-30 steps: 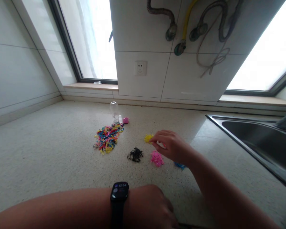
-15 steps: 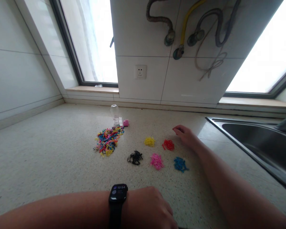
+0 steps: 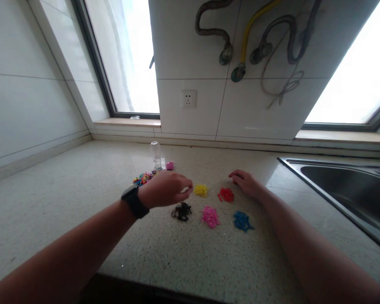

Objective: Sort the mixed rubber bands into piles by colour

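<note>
My left hand (image 3: 166, 189), wearing a dark watch band (image 3: 135, 202), hovers over the counter between the mixed heap and the yellow pile. Its fingers are bent, a small gap shows between thumb and fingertips, and nothing is visible in it. My right hand (image 3: 244, 182) rests on the counter beyond the red rubber bands (image 3: 226, 194), fingers loosely extended and holding nothing visible. Small yellow rubber bands (image 3: 201, 190) lie just right of my left hand. Nearer me are black (image 3: 181, 211), pink (image 3: 210, 217) and blue rubber bands (image 3: 242, 221). My left hand partly hides the multicoloured rubber bands (image 3: 143, 179).
A clear bottle (image 3: 155, 154) stands behind the mixed heap, beside a pink cap-like object (image 3: 170, 165). A steel sink (image 3: 345, 185) is set into the counter at right. Hoses and a wall socket (image 3: 189, 99) are on the tiled wall. The counter's front edge shows below.
My left hand has moved from the counter's near edge up and away from me, to between the mixed heap and the yellow pile. My right hand stays almost in place. The view has shifted slightly.
</note>
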### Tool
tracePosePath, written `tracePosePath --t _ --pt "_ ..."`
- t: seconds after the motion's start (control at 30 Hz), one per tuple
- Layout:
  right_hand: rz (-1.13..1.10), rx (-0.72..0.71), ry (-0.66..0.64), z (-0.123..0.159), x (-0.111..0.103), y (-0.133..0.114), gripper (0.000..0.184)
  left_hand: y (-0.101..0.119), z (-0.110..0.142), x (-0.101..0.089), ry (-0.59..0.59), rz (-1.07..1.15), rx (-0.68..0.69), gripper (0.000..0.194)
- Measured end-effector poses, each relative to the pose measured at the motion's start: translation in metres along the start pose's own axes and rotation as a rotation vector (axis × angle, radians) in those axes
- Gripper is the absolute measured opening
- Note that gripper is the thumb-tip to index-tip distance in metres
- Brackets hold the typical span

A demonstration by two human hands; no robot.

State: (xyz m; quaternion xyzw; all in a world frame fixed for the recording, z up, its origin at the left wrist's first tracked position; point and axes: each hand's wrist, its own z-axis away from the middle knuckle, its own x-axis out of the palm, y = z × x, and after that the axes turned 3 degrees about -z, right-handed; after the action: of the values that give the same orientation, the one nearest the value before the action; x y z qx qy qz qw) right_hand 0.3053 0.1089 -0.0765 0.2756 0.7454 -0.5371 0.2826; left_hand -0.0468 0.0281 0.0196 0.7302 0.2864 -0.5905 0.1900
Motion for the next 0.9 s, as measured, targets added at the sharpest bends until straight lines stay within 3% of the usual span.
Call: tracePosePath --t 0.2,0.37,0.63,0.9 --pt "-0.009 0.009 -0.019 0.0 0.0 -0.001 0.028 -0.094 0.022 0.015 -0.012 -0.076 -0.397 0.028" --pt "-0.006 -0.004 -0.013 0.001 0.0 -0.003 0.027 -0.141 0.042 0.028 -0.141 -0.05 -0.534 0.031" --pt "-0.005 0.008 -0.017 0.0 -0.001 -0.003 0.027 -0.17 0.061 0.035 -0.281 0.105 -0.524 0.033" --pt "0.007 -0.005 -0.05 -0.004 0.001 0.006 0.03 -0.173 0.062 0.036 -0.301 0.179 -0.536 0.032"
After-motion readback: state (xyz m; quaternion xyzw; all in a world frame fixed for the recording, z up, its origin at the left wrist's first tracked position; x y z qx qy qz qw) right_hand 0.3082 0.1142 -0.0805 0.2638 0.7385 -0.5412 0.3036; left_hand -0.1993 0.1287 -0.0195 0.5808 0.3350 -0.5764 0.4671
